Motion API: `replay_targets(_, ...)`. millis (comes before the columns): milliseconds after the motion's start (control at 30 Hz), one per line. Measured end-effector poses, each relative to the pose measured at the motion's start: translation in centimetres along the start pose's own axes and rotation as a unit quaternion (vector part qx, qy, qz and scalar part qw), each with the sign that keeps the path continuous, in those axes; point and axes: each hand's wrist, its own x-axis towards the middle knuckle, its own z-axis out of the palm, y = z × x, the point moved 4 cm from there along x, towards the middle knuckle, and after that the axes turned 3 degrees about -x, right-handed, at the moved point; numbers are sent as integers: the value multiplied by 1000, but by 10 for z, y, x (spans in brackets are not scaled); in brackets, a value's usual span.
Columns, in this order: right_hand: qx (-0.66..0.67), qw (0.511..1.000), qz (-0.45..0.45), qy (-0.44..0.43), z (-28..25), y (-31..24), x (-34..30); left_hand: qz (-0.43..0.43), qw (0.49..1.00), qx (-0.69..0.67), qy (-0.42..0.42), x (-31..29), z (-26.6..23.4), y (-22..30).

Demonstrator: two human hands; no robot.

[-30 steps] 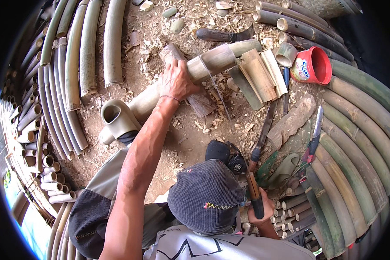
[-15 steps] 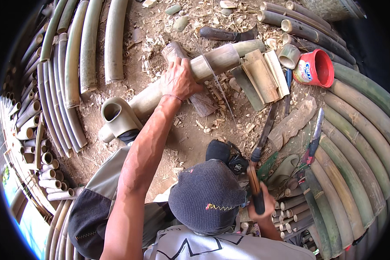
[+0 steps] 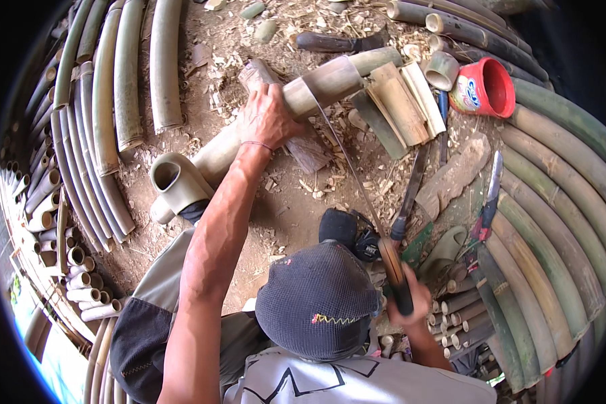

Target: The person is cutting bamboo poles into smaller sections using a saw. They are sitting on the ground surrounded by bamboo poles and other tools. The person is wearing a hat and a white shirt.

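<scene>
My left hand (image 3: 266, 120) is closed over a thick bamboo pole (image 3: 212, 158), which slants from lower left to upper right. Under the pole, beside that hand, lies a rough wooden block (image 3: 306, 153). My right hand (image 3: 416, 301) is wrapped round the handle of a hand saw (image 3: 391, 266), low on the right. Its thin blade (image 3: 347, 158) runs away from me, and its far end lies across the pole to the right of my left hand. An olive rubber shoe (image 3: 180, 183) on my left foot rests over the pole's near end. My dark-patched knee (image 3: 320, 296) hides part of the ground.
Split bamboo pieces (image 3: 397, 104) lie by the pole's far end, near a red bucket (image 3: 495, 89). A long blade (image 3: 411, 192) and a knife with a red and black handle (image 3: 489, 202) lie right. Bamboo poles line both sides; chips cover the ground.
The view has shifted slightly. The saw has changed angle, and its blade, smeared by motion before, now shows more clearly across the pole. My left hand keeps its hold on the bamboo.
</scene>
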Motion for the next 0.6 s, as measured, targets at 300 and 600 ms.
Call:
replay_targets(300,54,998,3,25,26,4,54,20,999,20,38,3,2,-4)
replay_targets(600,139,982,-58,113,84,3,183,39,998,15,40,4,9,15)
